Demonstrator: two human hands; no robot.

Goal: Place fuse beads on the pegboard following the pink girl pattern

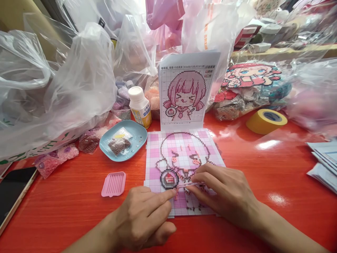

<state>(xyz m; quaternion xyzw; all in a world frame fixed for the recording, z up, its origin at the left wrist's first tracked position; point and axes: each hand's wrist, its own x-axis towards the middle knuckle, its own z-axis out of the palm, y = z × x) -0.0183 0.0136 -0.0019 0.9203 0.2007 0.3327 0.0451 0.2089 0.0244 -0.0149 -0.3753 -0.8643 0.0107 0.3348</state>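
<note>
A pegboard (155, 151) with pink and white checks lies flat on the red table, carrying a half-outlined figure of small fuse beads. Dark beads trace the head, and a round cake motif (169, 178) sits at its left. My right hand (221, 188) rests over the board's lower right, fingers closed on thin tweezers (185, 185) whose tips point left toward pink beads under the motif. My left hand (147, 214) holds nothing; its index finger stretches to the board beside those beads, the other fingers loosely bent. My right hand hides part of the lower figure.
Behind the board stands a printed pattern sheet (184, 124). To its left are a white bottle (139, 105), a blue plate (137, 149) with a bead packet, and a pink ridged tray (113, 184). Yellow tape (256, 122) lies right; a phone (15, 186) lies left. Plastic bags (81, 73) crowd the back.
</note>
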